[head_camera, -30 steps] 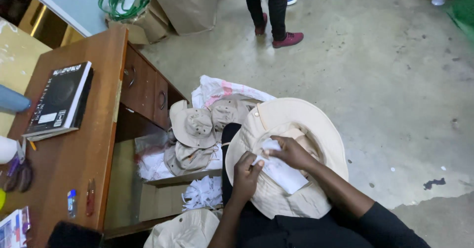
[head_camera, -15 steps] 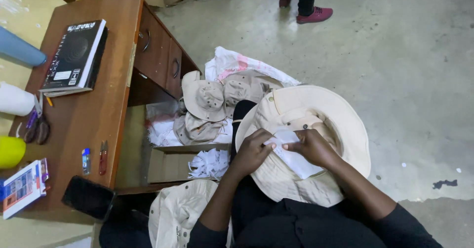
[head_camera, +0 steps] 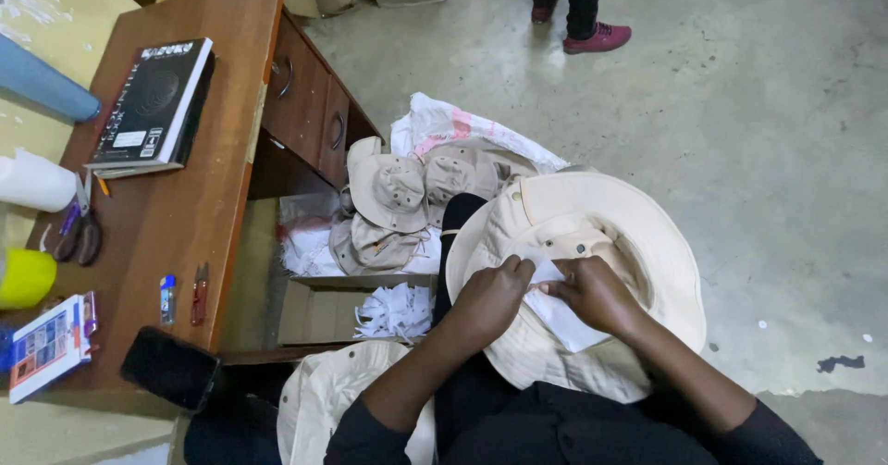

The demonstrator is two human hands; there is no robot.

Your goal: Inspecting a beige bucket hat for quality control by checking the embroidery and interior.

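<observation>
Cream wide-brim hat [head_camera: 629, 234] sits crown-down on my lap, opening facing up. Everything below is relative to it.

Left hand [head_camera: 490, 298] is over the hat's near-left rim, fingers curled and pinching the edge of the white paper piece [head_camera: 560, 317]. Right hand [head_camera: 597, 294] is just right of it, inside the opening, fingers closed on the same paper from the other side. Hands nearly touch at the fingertips. The paper lies flat against the hat's inner surface, lower end pointing toward my body.

Left of the hat, on the floor: a pile of tan hats [head_camera: 398, 206] on a white sack [head_camera: 444, 123], with a cardboard box [head_camera: 324, 312] of white paper strips nearer me. Further left is the wooden table [head_camera: 203, 215] carrying a black book [head_camera: 153, 104], scissors [head_camera: 79, 238] and a phone [head_camera: 171, 368]. Another cream hat [head_camera: 324, 400] lies by my left knee. Beyond the hat, someone's legs and red shoes [head_camera: 597, 37] on the concrete floor.

My read on doing this well: keep the pinch on both paper edges so it stays flat, steady the hat on my lap, work close to the crown, don't crease the brim.
</observation>
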